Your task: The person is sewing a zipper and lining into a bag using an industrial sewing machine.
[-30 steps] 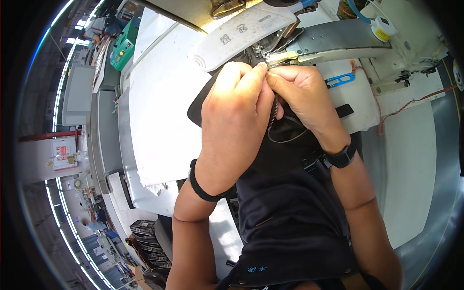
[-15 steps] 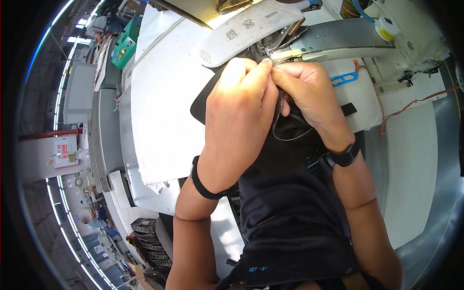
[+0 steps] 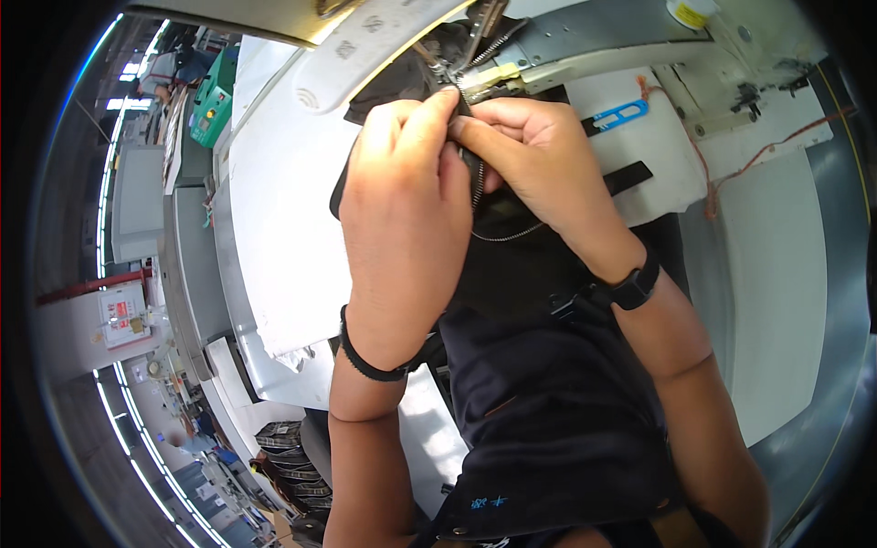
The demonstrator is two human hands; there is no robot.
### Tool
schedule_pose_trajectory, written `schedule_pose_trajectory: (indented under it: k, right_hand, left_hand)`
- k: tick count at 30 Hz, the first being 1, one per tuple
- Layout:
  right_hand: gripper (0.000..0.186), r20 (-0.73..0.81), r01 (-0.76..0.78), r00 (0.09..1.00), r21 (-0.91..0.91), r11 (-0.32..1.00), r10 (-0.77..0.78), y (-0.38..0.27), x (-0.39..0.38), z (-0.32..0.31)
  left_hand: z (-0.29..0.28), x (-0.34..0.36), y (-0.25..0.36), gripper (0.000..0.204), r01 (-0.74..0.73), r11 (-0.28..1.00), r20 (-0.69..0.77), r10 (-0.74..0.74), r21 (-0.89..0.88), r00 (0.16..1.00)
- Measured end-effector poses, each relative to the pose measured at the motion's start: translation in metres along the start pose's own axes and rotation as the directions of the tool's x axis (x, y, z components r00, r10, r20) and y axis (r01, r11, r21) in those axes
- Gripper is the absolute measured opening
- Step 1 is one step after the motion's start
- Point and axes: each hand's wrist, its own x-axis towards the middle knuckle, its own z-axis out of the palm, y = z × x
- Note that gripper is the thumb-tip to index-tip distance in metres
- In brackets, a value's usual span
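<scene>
A zipper (image 3: 479, 185) with metal teeth on dark tape runs down from the sewing machine's needle area, and its lower part curves off to the right over black fabric (image 3: 512, 265). My left hand (image 3: 402, 205) is closed, with thumb and forefinger pinching the zipper's edge just below the machine's presser area. Close against it, my right hand (image 3: 539, 164) pinches the same zipper between thumb and bent forefinger. The fingertips nearly meet and partly cover what they grip. More black fabric lies under and to the left of my left hand.
The industrial sewing machine (image 3: 758, 64) stands at upper right, with a pale lamp-like bar (image 3: 365, 50) overhead. Blue thread snips (image 3: 621, 115) and a black strap (image 3: 628, 179) lie right of my hands. A white tabletop (image 3: 283, 201) extends left; a green box (image 3: 213, 99) stands beyond.
The view has shifted, so the machine and both hands appear farther left and higher. Both hands keep their pinch on the zipper. More dark fabric shows beneath the pale bar.
</scene>
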Motion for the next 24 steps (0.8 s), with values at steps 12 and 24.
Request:
schedule_pose_trajectory:
  k: [12,24]
  right_hand:
    - [0.022,-0.103,0.088,0.991,0.059,0.994,-0.082,0.000,-0.001,0.003]
    - [0.019,-0.085,0.130,0.988,-0.024,0.991,-0.131,0.004,-0.001,-0.002]
  left_hand:
    - [-0.014,0.016,0.009,0.030,0.008,0.996,0.047,-0.012,0.086,0.999]
    - [0.004,0.010,0.000,0.016,0.050,0.998,-0.045,-0.051,-0.034,0.998]
